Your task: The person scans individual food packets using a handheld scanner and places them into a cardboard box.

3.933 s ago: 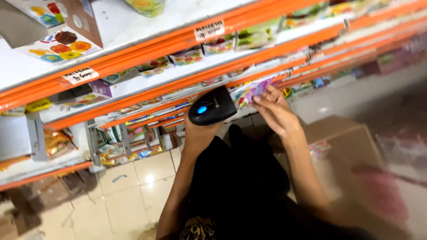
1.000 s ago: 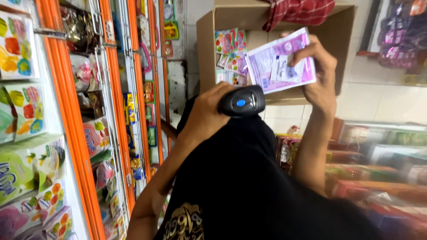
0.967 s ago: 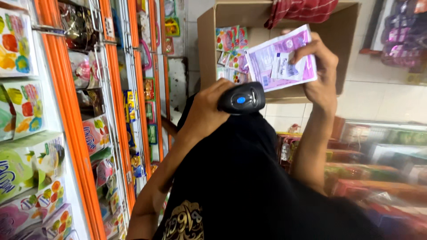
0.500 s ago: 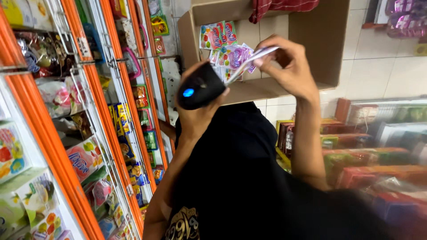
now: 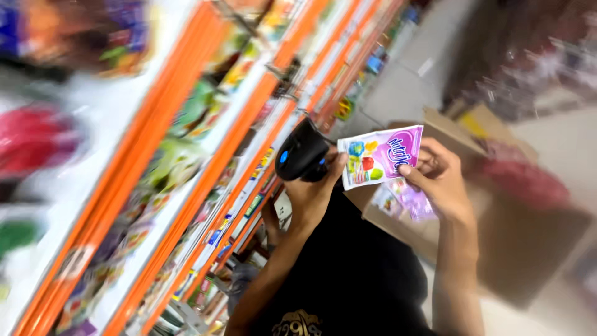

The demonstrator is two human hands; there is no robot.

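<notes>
Beside the orange shelves [image 5: 205, 162], our left hand [image 5: 311, 196] grips the barcode scanner [image 5: 303, 158]; our right hand [image 5: 438, 180] pinches a purple sachet [image 5: 380, 155]. Motion blur may cause a misread.

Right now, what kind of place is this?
Probably a small shop: orange shelves packed with colourful packets, a left hand holding a black scanner, the right hand a purple sachet.
</notes>
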